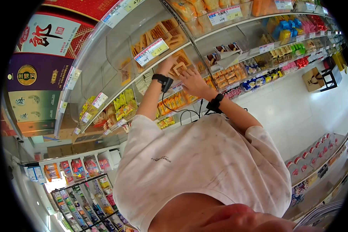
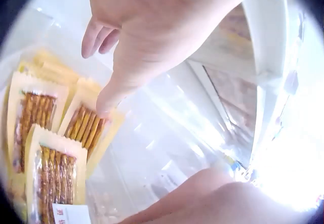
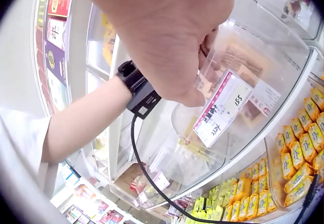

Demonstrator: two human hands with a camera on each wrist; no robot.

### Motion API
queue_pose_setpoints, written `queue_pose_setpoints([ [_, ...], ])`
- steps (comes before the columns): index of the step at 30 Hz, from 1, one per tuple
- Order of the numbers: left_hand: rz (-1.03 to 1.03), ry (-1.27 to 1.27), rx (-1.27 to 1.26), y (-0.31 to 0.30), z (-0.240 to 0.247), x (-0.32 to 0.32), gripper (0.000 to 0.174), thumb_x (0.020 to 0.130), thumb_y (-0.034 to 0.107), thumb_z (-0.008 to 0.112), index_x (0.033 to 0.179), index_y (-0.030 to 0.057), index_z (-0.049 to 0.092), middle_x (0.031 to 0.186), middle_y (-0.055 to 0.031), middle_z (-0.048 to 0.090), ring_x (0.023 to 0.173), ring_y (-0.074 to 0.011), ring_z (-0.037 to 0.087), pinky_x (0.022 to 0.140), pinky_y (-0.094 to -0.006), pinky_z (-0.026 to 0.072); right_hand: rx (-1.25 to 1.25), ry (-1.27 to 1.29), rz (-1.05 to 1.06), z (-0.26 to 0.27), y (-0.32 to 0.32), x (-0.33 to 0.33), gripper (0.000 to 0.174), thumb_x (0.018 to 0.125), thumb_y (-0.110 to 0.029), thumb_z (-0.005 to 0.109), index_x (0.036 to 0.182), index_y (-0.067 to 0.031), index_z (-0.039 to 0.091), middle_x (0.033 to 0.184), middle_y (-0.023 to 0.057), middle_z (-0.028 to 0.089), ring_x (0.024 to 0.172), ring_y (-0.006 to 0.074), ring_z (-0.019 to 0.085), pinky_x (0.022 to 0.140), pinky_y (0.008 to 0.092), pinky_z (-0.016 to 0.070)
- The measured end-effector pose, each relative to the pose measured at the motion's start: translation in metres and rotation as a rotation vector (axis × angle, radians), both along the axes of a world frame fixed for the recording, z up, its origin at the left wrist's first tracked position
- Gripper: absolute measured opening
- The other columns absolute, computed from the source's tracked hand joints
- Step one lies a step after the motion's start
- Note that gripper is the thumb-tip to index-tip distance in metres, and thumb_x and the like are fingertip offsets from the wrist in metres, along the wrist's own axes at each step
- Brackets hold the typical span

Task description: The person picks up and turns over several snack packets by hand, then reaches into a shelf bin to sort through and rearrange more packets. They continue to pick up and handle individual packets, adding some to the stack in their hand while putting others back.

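Note:
My left hand (image 2: 157, 27) reaches into a clear plastic bin. Its thumb tip lies over a snack packet (image 2: 88, 128) with brown sticks behind a clear window; the other fingers extend apart from the thumb. Several similar packets (image 2: 55, 171) are piled at the left of that view. In the head view, my right hand (image 1: 197, 83) is at the bin's front side, fingers spread, fingertips right by a packet (image 1: 179, 69). Seen from the right wrist, its thumb (image 3: 192, 98) is beside a price tag (image 3: 223, 110); the other fingertips are partly hidden behind the clear wall.
A higher bin holds more stick snacks (image 1: 158, 34) behind another price tag (image 1: 151, 52). Yellow-wrapped snacks (image 3: 298, 143) fill a lower shelf. Large gift boxes (image 1: 38, 73) stand at the left. A black cable (image 3: 152, 178) hangs from the left wrist's camera. Aisle floor (image 1: 259, 112) lies to the right.

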State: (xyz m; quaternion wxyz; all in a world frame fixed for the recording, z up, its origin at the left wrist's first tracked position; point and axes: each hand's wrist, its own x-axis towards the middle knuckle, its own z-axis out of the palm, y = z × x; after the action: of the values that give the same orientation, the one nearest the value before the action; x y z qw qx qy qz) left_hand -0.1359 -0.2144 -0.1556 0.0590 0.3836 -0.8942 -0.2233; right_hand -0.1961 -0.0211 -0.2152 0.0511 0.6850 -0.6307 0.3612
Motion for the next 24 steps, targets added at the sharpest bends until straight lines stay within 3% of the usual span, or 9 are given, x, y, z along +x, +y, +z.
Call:
queue_pose_setpoints([
  [2, 0.013, -0.02, 0.019, 0.001, 0.012, 0.012, 0.051, 0.092, 0.035, 0.072, 0.127, 0.0005, 0.061, 0.112, -0.0188, 0.071, 0.097, -0.0321, 0.067, 0.087, -0.0386, 0.0524, -0.055, 0.009, -0.007, -0.002, 0.0, 0.001, 0.037, 0.073, -0.016, 0.07, 0.107, -0.0085, 0.057, 0.104, 0.0114, 0.055, 0.106, 0.0303, 0.053, 0.093, 0.0435, 0.04],
  [3, -0.037, 0.009, -0.055, -0.009, 0.0, 0.017, 0.04, 0.093, 0.03, 0.071, 0.118, 0.0, 0.065, 0.101, -0.0163, 0.072, 0.088, -0.0296, 0.067, 0.083, -0.0372, 0.0533, -0.086, 0.015, -0.01, -0.002, -0.001, 0.001, 0.037, 0.073, -0.015, 0.07, 0.107, -0.0085, 0.056, 0.105, 0.0114, 0.055, 0.106, 0.0301, 0.052, 0.093, 0.0433, 0.0398],
  [6, -0.338, -0.04, 0.167, -0.027, -0.024, 0.033, 0.035, 0.093, 0.032, 0.071, 0.105, -0.0016, 0.067, 0.096, -0.0174, 0.071, 0.084, -0.0317, 0.067, 0.076, -0.0401, 0.0524, 0.004, 0.018, 0.0, -0.001, 0.001, 0.0, 0.036, 0.076, -0.015, 0.07, 0.109, -0.0087, 0.057, 0.106, 0.011, 0.055, 0.108, 0.0296, 0.052, 0.094, 0.0435, 0.0391],
  [7, -0.377, -0.032, 0.168, -0.023, -0.026, 0.035, 0.029, 0.088, 0.023, 0.076, 0.096, -0.0033, 0.065, 0.092, -0.0192, 0.069, 0.083, -0.0338, 0.066, 0.076, -0.0411, 0.0521, -0.012, 0.019, 0.006, -0.002, 0.001, 0.001, 0.035, 0.077, -0.015, 0.07, 0.109, -0.0088, 0.057, 0.106, 0.0109, 0.055, 0.108, 0.0296, 0.052, 0.094, 0.0438, 0.0389],
  [10, -0.307, -0.222, 0.032, -0.013, -0.031, 0.024, 0.033, 0.085, 0.022, 0.078, 0.093, -0.0065, 0.064, 0.09, -0.0215, 0.067, 0.087, -0.0348, 0.067, 0.078, -0.0425, 0.0518, -0.034, 0.023, 0.015, -0.002, 0.0, 0.001, 0.034, 0.08, -0.017, 0.07, 0.11, -0.0088, 0.057, 0.107, 0.0105, 0.055, 0.109, 0.0295, 0.052, 0.094, 0.0444, 0.0385],
  [14, -0.36, -0.02, -0.056, -0.014, -0.058, 0.021, 0.041, 0.08, 0.023, 0.082, 0.09, -0.0115, 0.061, 0.089, -0.0261, 0.066, 0.089, -0.0387, 0.066, 0.079, -0.0465, 0.0522, -0.031, 0.028, 0.021, -0.001, 0.001, -0.002, 0.035, 0.081, -0.018, 0.071, 0.112, -0.0088, 0.058, 0.107, 0.0099, 0.056, 0.11, 0.0293, 0.052, 0.095, 0.0447, 0.0385],
  [17, -0.413, -0.115, -0.108, -0.022, -0.066, 0.018, 0.041, 0.076, 0.022, 0.084, 0.09, -0.0093, 0.061, 0.089, -0.0258, 0.065, 0.087, -0.0405, 0.065, 0.078, -0.0468, 0.0524, -0.003, 0.016, 0.018, -0.003, 0.0, -0.001, 0.035, 0.08, -0.018, 0.071, 0.112, -0.009, 0.059, 0.107, 0.0094, 0.056, 0.11, 0.0291, 0.052, 0.095, 0.0446, 0.0386],
  [23, -0.302, -0.417, -0.039, 0.0, -0.01, 0.014, 0.037, 0.074, 0.014, 0.082, 0.101, -0.0043, 0.065, 0.099, -0.0224, 0.069, 0.094, -0.0372, 0.067, 0.08, -0.043, 0.0534, -0.013, -0.022, -0.005, -0.002, 0.001, 0.002, 0.031, 0.077, -0.014, 0.068, 0.106, -0.0085, 0.06, 0.106, 0.0101, 0.057, 0.108, 0.0296, 0.054, 0.095, 0.0438, 0.0393],
  [24, -0.268, -0.399, -0.124, -0.004, -0.01, 0.017, 0.036, 0.074, 0.014, 0.082, 0.1, -0.004, 0.066, 0.097, -0.0218, 0.069, 0.093, -0.0372, 0.068, 0.079, -0.0435, 0.0538, -0.016, -0.024, -0.006, -0.001, 0.0, 0.001, 0.03, 0.076, -0.013, 0.067, 0.105, -0.0082, 0.06, 0.105, 0.0106, 0.058, 0.108, 0.0298, 0.054, 0.094, 0.0436, 0.0396],
])
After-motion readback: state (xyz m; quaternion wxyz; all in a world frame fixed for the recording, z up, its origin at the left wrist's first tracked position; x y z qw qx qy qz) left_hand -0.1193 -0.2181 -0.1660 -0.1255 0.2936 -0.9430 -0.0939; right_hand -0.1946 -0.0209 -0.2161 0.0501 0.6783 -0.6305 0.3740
